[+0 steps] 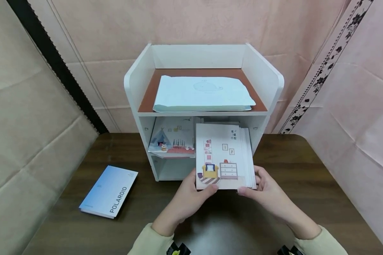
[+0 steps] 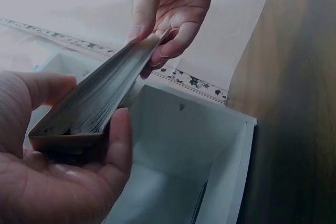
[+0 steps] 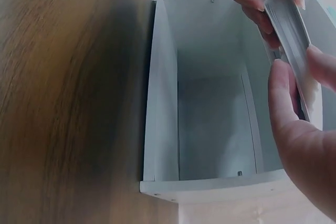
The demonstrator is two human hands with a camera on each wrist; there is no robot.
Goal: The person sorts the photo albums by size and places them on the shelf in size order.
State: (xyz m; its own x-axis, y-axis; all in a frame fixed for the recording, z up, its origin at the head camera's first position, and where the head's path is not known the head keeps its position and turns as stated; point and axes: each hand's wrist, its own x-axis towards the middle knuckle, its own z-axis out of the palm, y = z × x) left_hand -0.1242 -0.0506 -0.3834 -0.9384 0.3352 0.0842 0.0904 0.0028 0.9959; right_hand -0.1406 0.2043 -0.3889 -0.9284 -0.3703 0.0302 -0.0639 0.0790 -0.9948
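Pale sleeves (image 1: 151, 242) come in at the bottom edge of the head view, nearest the lens, leading to left hand (image 1: 186, 203) and right hand (image 1: 271, 198) at lower centre. Dark wood table (image 1: 64, 230): its surface runs out to the lower left and lower right, with a strip of wood between the shelf unit (image 1: 265, 78) and the blue POLAROID book (image 1: 110, 191). Unit fills the centre; its white side walls rise left and right of the working area, bounding sideways movement at the compartments. Pink cloth (image 1: 204, 24) hangs behind. Top shelf carries a pale blue stack (image 1: 201, 94) with a whale drawing, near edge close to the shelf front. Middle level, left: illustrated booklet (image 1: 172, 136) with a tent picture, just beside the held book. Held book (image 1: 221, 156), centre right of frame, slants before the unit and hides part of the middle compartment; cannot tell whether its far end is past the shelf edge. Grip: both hands pinch its near corners, thumbs on the cover side, fingers beneath. Cover white, with yellow armchair, drawer chest, striped rug and small frames; white layers step out along its right edge, count uncertain.
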